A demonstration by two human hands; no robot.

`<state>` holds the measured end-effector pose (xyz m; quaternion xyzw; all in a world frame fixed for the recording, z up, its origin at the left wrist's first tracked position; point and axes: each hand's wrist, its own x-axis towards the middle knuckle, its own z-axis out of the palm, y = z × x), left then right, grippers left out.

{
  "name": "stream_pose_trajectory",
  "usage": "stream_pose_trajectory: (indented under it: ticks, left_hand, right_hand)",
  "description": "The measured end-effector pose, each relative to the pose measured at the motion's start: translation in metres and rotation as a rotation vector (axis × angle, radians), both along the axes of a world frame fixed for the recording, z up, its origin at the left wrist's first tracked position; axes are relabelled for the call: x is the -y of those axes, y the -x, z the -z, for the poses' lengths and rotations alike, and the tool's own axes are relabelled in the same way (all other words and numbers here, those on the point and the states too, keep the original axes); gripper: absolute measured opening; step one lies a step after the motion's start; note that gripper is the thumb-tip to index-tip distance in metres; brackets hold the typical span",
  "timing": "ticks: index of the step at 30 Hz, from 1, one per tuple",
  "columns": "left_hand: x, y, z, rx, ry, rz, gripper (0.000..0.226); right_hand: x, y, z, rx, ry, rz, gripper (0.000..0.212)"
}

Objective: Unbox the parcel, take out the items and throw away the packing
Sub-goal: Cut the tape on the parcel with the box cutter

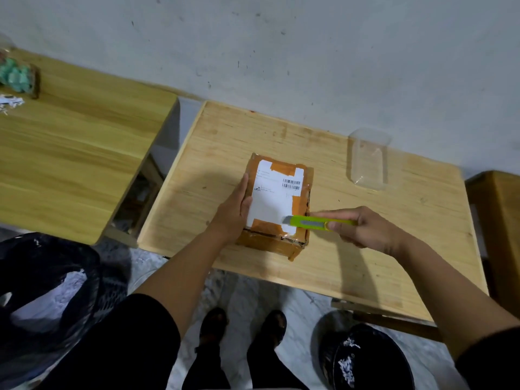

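Note:
A small cardboard parcel (277, 204) wrapped in brown tape, with a white shipping label on top, lies on the light wooden table (365, 249). My left hand (235, 209) rests against the parcel's left side, thumb on the label. My right hand (357, 228) grips a green utility knife (315, 222) by its rear end. The knife's tip lies over the near right part of the parcel's top, at the edge of the label.
A clear plastic container (368, 159) lies at the back right of the table. A second wooden table (70, 147) stands to the left with green stuff and scraps. A black bag (47, 299) sits at lower left, a black bin (365, 358) with shredded paper at lower right.

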<state>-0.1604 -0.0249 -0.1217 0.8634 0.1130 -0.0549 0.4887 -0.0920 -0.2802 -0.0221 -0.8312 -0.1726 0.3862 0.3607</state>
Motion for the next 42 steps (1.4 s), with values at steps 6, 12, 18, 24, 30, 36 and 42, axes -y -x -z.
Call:
stream_pose_trajectory:
  ticks: [6, 12, 18, 24, 30, 36, 42]
  left_hand:
    - [-0.001, 0.001, 0.001, 0.010, 0.032, -0.027, 0.053]
    - [-0.001, 0.000, 0.002, 0.009, 0.038, -0.031, 0.053]
    - [-0.001, 0.000, 0.003, 0.066, 0.020, -0.015, 0.052]
    - [-0.002, -0.002, 0.006, 0.072, -0.020, -0.003, 0.051]
    - [-0.002, -0.001, 0.003, 0.059, -0.043, 0.012, 0.052]
    - [0.000, 0.001, 0.000, 0.042, -0.029, 0.006, 0.051]
    - [0.000, 0.001, -0.003, 0.040, -0.056, 0.007, 0.051]
  right_hand:
    - [-0.030, 0.033, 0.052, 0.058, -0.239, 0.550, 0.032]
    - [-0.052, 0.060, 0.082, 0.124, -0.337, 0.855, 0.025]
    - [-0.042, 0.065, 0.087, 0.196, -0.257, 0.633, 0.041]
    - [-0.039, 0.072, 0.075, 0.005, -0.166, 0.547, 0.041]
    - [-0.041, 0.086, 0.073, 0.108, -0.120, 0.506, 0.045]
    - [-0.040, 0.106, 0.069, 0.214, -0.131, 0.571, 0.047]
    - [-0.034, 0.117, 0.075, 0.029, -0.185, 0.540, 0.048]
